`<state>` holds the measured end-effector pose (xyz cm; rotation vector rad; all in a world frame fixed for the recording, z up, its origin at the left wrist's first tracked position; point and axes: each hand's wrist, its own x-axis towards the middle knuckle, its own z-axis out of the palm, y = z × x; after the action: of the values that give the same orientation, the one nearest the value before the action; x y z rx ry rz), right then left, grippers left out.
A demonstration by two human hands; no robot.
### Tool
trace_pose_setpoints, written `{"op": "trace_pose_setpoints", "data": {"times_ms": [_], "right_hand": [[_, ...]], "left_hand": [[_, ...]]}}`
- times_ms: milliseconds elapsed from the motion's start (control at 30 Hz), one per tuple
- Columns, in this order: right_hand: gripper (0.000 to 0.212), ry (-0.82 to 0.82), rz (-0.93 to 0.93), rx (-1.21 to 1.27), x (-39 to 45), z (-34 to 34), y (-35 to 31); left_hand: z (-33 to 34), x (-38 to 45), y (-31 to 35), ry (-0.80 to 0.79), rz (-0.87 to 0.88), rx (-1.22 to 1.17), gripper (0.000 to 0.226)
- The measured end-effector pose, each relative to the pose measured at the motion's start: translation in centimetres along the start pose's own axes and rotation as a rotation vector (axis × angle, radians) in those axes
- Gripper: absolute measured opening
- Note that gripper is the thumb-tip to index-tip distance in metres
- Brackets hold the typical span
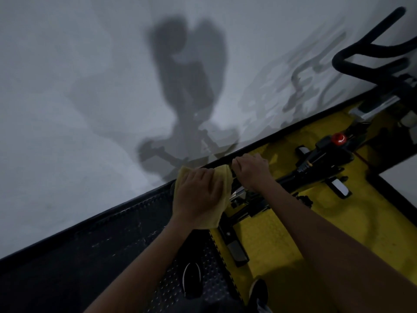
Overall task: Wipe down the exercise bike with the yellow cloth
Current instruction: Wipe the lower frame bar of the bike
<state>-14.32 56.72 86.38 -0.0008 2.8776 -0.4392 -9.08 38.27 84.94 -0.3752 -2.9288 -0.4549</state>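
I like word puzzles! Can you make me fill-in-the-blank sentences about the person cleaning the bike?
1. The left hand presses a soft cloth of the colour ____.
2. The round knob on the black exercise bike is ____.
3. The right hand holds no ____.
4. The floor mat under the bike is ____.

Missing words: yellow; red; cloth; yellow

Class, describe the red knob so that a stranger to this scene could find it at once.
Start at the black exercise bike standing on the yellow floor beside the pale wall. Follow its frame away from the two hands towards the handlebars. The red knob sits on top of it, the only red, round part among black and silver ones.
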Motion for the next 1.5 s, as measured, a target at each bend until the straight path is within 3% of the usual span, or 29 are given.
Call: {"op": "trace_pose_setpoints", "data": {"times_ms": [67, 167, 300, 367, 433, 500, 567, 633, 733, 800, 867, 967, 1067, 1167, 1267, 1333, 1500], "right_hand": [[0.044, 0.002, -0.008, -0.004, 0.1, 0.0, 0.0], [0.046, 0.006, -0.006, -0.01, 0.2, 0.2, 0.1], [0.045, 0.006, 0.004, -0.002, 0.2, 0.1, 0.1], [0.045, -0.001, 0.003, 0.0, 0.2, 0.0, 0.1], [0.044, 0.0, 0.003, 0.012, 0.1, 0.1, 0.2], [0.043, 0.009, -0.001, 0.024, 0.1, 0.2, 0.2], [0.044, 0.007, 0.0, 0.03, 0.1, 0.2, 0.1], [0.044, 0.0, 0.002, 0.026, 0.2, 0.2, 0.1], [0.045, 0.022, 0.009, 0.026, 0.2, 0.3, 0.1], [0.045, 0.029, 0.009, 0.028, 0.1, 0.2, 0.2], [0.045, 0.02, 0.011, 0.032, 0.0, 0.1, 0.2], [0.045, 0.006, 0.02, 0.044, 0.0, 0.1, 0.2], [0.046, 0.003, 0.011, 0.047, 0.0, 0.1, 0.1], [0.047, 0.001, 0.015, 0.032, 0.1, 0.1, 0.1], [0.047, -0.001, 0.026, 0.026, 0.1, 0.1, 0.0], [0.046, 0.004, 0.024, 0.026, 0.0, 0.0, 0.0], [0.044, 0.01, -0.005, 0.024, -0.1, 0.0, 0.2]], "left_hand": [[-0.4, -0.2, -2.9, -0.072, 0.028, -0.046, 0.046], [-0.7, 1.9, -3.7, -0.156, -0.217, -0.017, 0.055], [0.1, 5.6, 0.1, -0.289, -0.472, 0.012, 0.054], [0.3, 5.4, 1.7, -0.26, -0.37, 0.097, 0.054], [-0.3, 3.1, 2.2, -0.161, -0.097, 0.235, 0.043], [-0.4, 0.6, 0.7, -0.066, 0.053, 0.113, 0.034], [-0.8, 0.2, -2.1, -0.071, 0.027, -0.027, 0.044], [-0.8, 0.9, -4.0, -0.145, -0.106, -0.033, 0.052], [-1.0, 3.9, -2.9, -0.256, -0.383, 0.002, 0.05], [-0.6, 5.4, -0.8, -0.291, -0.446, 0.057, 0.043], [-0.3, 5.6, 1.3, -0.267, -0.418, 0.09, 0.042], [-0.4, 2.8, 2.2, -0.126, -0.163, 0.141, 0.04], [0.1, -0.2, -1.7, -0.078, -0.006, 0.06, 0.041], [0.6, 0.5, -4.8, -0.148, -0.12, 0.065, 0.06], [0.1, 3.1, -2.7, -0.127, -0.411, 0.009, 0.06], [0.2, 4.2, -0.6, -0.155, -0.484, 0.01, 0.056], [0.1, 1.9, 1.0, -0.035, -0.123, 0.056, 0.044]]}}
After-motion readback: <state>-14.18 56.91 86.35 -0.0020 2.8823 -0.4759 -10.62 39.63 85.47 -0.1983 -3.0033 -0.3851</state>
